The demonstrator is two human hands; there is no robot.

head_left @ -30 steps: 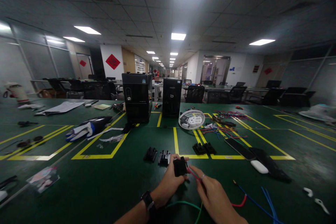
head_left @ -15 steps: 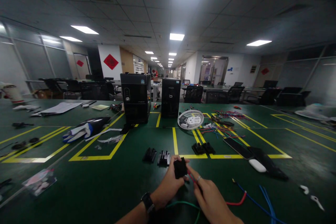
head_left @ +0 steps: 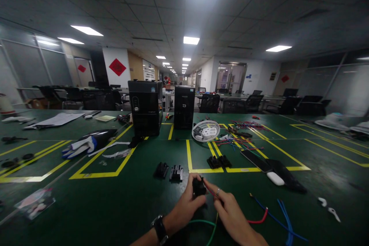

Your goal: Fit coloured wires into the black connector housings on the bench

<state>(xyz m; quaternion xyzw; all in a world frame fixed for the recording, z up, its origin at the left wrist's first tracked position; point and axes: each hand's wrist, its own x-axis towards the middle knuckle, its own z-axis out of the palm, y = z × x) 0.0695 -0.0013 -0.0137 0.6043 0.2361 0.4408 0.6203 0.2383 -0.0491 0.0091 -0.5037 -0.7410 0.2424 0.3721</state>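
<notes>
My left hand (head_left: 184, 203) is closed around a small black plastic block (head_left: 198, 187), held up above the green table. From the right, my right hand (head_left: 232, 211) pinches a thin red wire (head_left: 212, 192) against the block's side. Whether the wire's end sits inside the block is hidden by my fingers. A green wire (head_left: 203, 221) curves below, between my wrists. Beyond my left hand lie two black plastic parts, one (head_left: 161, 170) left of the other (head_left: 176, 173). Two similar black parts (head_left: 215, 162) rest side by side farther right.
Two black computer towers (head_left: 145, 111) stand at the back beside a white plastic basket (head_left: 205, 130). Tangled wires (head_left: 248, 125), a phone (head_left: 256, 160) and a white case (head_left: 275, 178) lie to the right. Blue wires (head_left: 285, 219) and a red wire piece (head_left: 261, 218) are nearer me.
The view has turned slightly right. The black block has tilted in my left hand, showing less of its broad face. My right hand keeps its pinch on the red wire.
</notes>
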